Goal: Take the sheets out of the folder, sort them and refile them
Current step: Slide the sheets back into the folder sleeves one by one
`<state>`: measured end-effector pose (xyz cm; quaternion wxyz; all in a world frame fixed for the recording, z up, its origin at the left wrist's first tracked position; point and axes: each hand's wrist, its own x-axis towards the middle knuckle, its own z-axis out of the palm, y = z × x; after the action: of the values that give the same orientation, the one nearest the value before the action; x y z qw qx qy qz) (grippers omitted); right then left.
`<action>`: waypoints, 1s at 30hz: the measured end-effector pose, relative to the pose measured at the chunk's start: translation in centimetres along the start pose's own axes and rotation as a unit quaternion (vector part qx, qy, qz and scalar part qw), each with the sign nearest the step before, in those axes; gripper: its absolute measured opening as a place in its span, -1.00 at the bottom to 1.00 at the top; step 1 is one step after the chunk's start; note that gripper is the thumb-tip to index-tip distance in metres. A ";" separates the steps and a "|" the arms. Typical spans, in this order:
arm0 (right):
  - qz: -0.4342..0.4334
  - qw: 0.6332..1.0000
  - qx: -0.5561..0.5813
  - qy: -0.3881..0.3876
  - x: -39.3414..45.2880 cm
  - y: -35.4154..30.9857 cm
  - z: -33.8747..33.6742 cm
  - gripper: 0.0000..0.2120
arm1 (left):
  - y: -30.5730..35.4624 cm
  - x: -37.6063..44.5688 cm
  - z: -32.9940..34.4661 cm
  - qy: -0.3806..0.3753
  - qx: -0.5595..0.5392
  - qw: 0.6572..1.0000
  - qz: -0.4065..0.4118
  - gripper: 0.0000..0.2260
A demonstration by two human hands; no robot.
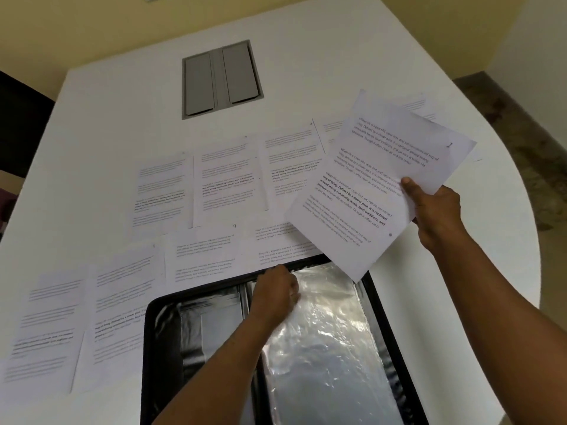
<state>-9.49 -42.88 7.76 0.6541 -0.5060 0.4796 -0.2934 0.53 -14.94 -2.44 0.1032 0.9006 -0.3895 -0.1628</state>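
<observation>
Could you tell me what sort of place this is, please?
Probably an office or meeting room: a white table with a grey cable hatch set into it, printed sheets laid out in rows, and an open black folder.

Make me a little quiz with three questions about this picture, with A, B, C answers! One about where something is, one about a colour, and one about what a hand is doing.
1. Where is the grey hatch?
A. Set into the table, beyond the sheets
B. Inside the folder
C. Under the right hand

2. What colour is the open folder's frame?
A. Red
B. Black
C. Yellow

3. What is the right hand doing?
A. Resting flat on the table
B. Hanging idle
C. Holding a printed sheet up

Answers:
1 A, it sits in the white top past the laid-out pages.
2 B, its border is black round the shiny plastic sleeve.
3 C, the thumb presses on the sheet's edge, above the table.
</observation>
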 end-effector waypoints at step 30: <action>-0.043 0.995 0.086 0.022 0.6 0.8 3.7 -0.81 | -1.4 -0.6 -1.4 0.011 -0.022 0.999 0.046 -0.90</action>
<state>-5.92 -41.79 6.93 0.6714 -0.4612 0.4446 -0.3725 1.55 -13.48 -1.47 0.1341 0.8810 -0.4258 -0.1567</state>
